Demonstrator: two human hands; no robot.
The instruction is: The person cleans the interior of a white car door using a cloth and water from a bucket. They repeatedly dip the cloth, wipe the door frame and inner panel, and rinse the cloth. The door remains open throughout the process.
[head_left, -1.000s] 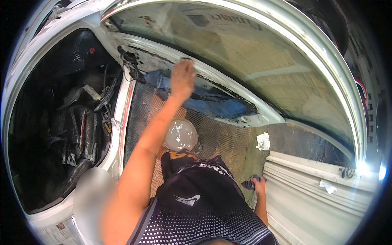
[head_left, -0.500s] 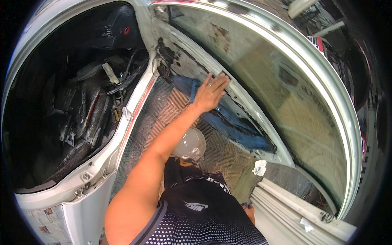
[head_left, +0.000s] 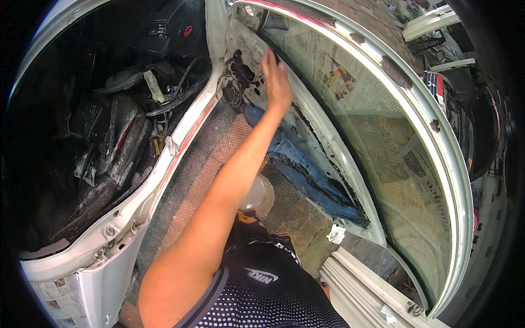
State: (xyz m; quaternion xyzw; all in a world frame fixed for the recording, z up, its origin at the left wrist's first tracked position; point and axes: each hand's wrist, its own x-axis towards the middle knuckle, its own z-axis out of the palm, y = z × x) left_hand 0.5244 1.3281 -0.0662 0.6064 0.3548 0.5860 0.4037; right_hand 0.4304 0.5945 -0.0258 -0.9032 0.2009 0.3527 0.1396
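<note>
My left hand (head_left: 276, 82) lies on the upper part of a white car door's bare inner frame (head_left: 328, 139), close to the hinge end. Its fingers are stretched out and slightly blurred; whether anything thin is under them cannot be seen. Below my wrist, blue film (head_left: 322, 188) edged with black sealant covers the door's lower inner panel. The door window (head_left: 377, 147) has newspaper behind the glass. Of my right hand only a sliver of skin (head_left: 326, 288) shows beside my shirt, its fingers hidden.
Left is the car's open doorway (head_left: 186, 139), with dark parts and wiring (head_left: 126, 128) inside. A pale round bucket (head_left: 260, 195) stands below my forearm on patterned matting. Crumpled paper (head_left: 336, 234) and long white panels (head_left: 361, 284) lie at lower right.
My left hand has slid up along the door frame toward the hinge end, its arm stretching further. My view has shifted a little, and my right hand has mostly gone behind my shirt.
</note>
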